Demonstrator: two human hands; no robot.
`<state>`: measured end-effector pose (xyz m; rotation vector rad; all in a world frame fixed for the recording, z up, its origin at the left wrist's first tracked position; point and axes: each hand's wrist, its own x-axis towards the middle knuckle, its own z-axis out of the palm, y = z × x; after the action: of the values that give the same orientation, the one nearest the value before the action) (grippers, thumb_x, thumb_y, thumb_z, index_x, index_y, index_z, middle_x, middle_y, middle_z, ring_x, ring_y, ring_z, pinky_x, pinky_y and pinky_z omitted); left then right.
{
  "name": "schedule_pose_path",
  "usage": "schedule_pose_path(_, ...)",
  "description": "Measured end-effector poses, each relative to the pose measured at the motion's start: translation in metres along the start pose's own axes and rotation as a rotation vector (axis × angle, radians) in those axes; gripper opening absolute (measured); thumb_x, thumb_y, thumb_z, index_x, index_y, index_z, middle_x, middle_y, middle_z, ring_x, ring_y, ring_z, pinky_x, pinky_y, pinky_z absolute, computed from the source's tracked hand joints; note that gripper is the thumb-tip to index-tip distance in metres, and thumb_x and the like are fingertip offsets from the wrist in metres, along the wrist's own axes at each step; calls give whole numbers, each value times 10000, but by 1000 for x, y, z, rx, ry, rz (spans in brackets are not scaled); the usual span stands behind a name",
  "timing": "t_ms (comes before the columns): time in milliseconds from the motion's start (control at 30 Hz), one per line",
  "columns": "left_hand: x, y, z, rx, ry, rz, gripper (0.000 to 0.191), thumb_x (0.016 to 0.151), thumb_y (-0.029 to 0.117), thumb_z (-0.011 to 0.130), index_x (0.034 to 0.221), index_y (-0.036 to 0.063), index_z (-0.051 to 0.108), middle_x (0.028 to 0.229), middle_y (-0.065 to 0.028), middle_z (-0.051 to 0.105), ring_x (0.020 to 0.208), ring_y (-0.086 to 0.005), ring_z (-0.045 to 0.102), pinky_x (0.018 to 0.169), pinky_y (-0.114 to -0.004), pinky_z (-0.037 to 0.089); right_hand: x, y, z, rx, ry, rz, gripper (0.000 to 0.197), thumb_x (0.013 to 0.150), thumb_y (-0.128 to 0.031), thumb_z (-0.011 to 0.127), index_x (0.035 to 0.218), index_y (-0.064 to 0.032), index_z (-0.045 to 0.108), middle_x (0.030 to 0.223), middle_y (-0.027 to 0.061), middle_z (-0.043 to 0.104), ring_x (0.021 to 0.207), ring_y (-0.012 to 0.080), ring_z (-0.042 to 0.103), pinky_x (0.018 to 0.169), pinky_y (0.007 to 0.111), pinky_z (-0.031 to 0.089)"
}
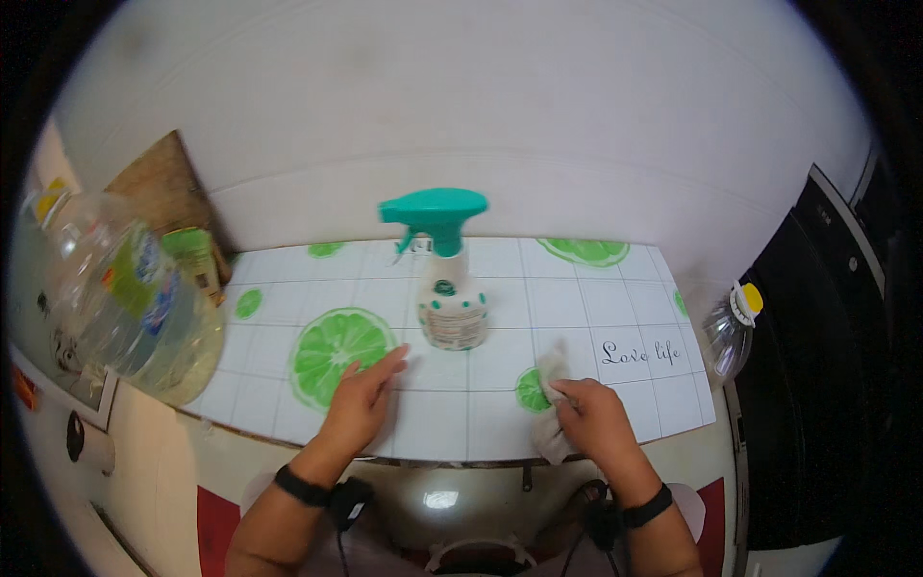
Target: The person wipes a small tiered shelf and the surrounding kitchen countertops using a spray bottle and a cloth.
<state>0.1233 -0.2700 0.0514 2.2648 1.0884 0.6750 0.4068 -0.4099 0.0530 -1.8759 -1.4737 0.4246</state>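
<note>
A white spray bottle with a green trigger head point(451, 288) stands upright near the middle of a tabletop with a white tile and lime pattern point(433, 422). To its lower left is my left hand point(364, 400), fingers apart and holding nothing, just above or on the large printed lime slice. My right hand point(595, 418) grips a crumpled light-grey cloth point(554, 433) between thumb and fingers near the front edge, right of the bottle. The cloth hangs out above and below the grip.
A large clear plastic jug of liquid point(137, 303) is at the left, with a green packet point(193, 260) and a brown board point(166, 180) behind it. A clear bottle with a yellow cap point(730, 332) stands off the right edge, beside a black appliance or cabinet point(807, 375). A wall runs behind.
</note>
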Motion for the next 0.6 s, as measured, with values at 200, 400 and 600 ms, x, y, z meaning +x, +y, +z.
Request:
schedule_pose_path(200, 6, 18, -4, 556, -280, 65, 402, 760, 220, 683, 1138, 120, 594, 1214, -94, 553, 1113, -290, 513, 1023, -590, 226, 32, 12, -2, -220, -13, -254, 375, 730, 28, 552, 1084, -75, 620, 1095, 191, 576, 935, 358, 564, 809, 413, 490)
schedule_pose_path(400, 15, 11, 5, 686, -288, 125, 662, 689, 446, 741, 1265, 186, 544, 1164, -104, 590, 1076, -278, 539, 997, -480, 328, 45, 27, 1, -56, -182, -281, 300, 718, 7, 584, 989, -96, 660, 1110, 77, 598, 945, 298, 565, 823, 364, 505)
schedule_pose_path(600, 31, 22, 14, 643, -428, 5, 698, 626, 485, 728, 1219, 150, 579, 1031, -79, 626, 889, -303, 576, 789, -469, 443, 58, 25, -5, 70, -310, -141, 285, 728, -23, 602, 999, -88, 661, 1102, 85, 583, 960, 284, 552, 837, 356, 467)
